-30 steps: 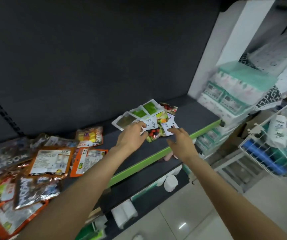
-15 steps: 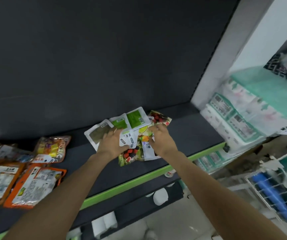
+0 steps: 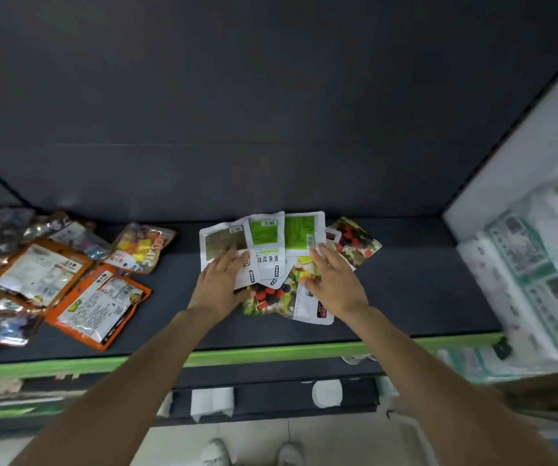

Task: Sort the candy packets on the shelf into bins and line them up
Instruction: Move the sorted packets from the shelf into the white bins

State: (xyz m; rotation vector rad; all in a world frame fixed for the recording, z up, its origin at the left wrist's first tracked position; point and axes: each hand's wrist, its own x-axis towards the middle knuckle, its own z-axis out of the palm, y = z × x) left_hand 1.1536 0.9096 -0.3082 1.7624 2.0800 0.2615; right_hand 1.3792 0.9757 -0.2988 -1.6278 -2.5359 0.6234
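Note:
A fanned pile of white and green candy packets [image 3: 267, 237] lies in the middle of the dark shelf [image 3: 415, 290], with berry-printed packets [image 3: 355, 240] under and beside them. My left hand [image 3: 218, 287] rests flat on the left packets, fingers spread. On the right side of the pile lies my right hand [image 3: 333, 284], its fingers straight over the packets. A second heap of orange and clear packets [image 3: 99, 304] covers the shelf's left end.
The shelf has a green front edge [image 3: 271, 356] and a dark back wall. White rolls [image 3: 326, 393] sit on the lower shelf. Stacked tissue packs [image 3: 540, 284] stand to the right beyond a white upright. Shoes show on the floor below.
The view has swung to face the shelf squarely. Both hands moved from the pile's front edge onto the packets and now lie flatter and wider apart on it.

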